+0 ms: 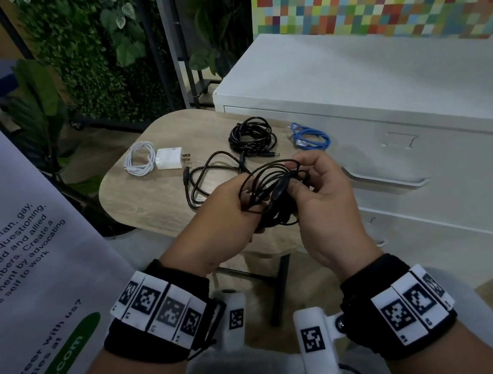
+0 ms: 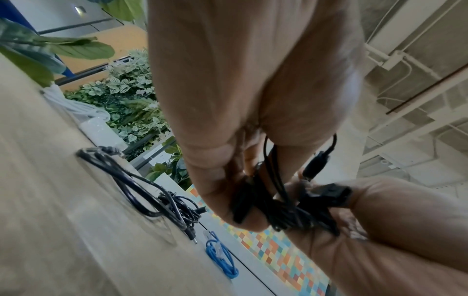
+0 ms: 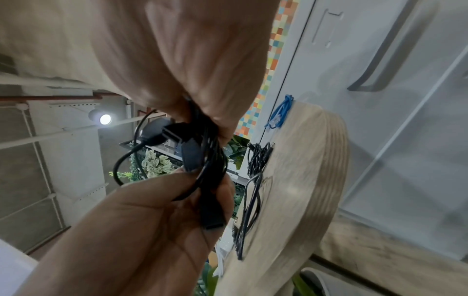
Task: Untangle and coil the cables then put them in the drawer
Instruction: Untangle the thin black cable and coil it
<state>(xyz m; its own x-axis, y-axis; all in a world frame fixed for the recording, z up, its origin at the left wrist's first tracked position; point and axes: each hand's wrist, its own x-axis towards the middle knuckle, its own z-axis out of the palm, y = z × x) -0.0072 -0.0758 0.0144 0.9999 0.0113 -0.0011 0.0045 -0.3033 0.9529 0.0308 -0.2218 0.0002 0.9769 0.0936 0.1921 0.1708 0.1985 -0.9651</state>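
**Cables across the counter, drawers to the right**

Both hands, left hand (image 1: 224,220) and right hand (image 1: 322,200), hold a thin cable bundle (image 1: 276,195) between them above the counter's (image 1: 150,203) near edge. Behind it lies a loose cable (image 1: 204,177); farther back, left to right: corded charger (image 1: 168,158), coiled cable (image 1: 251,136), small coil (image 1: 310,138) beside the drawer unit (image 1: 424,124).

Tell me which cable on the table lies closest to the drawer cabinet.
The blue cable, a small coil at the table's right edge beside the white cabinet. The others are black or white and lie further left.
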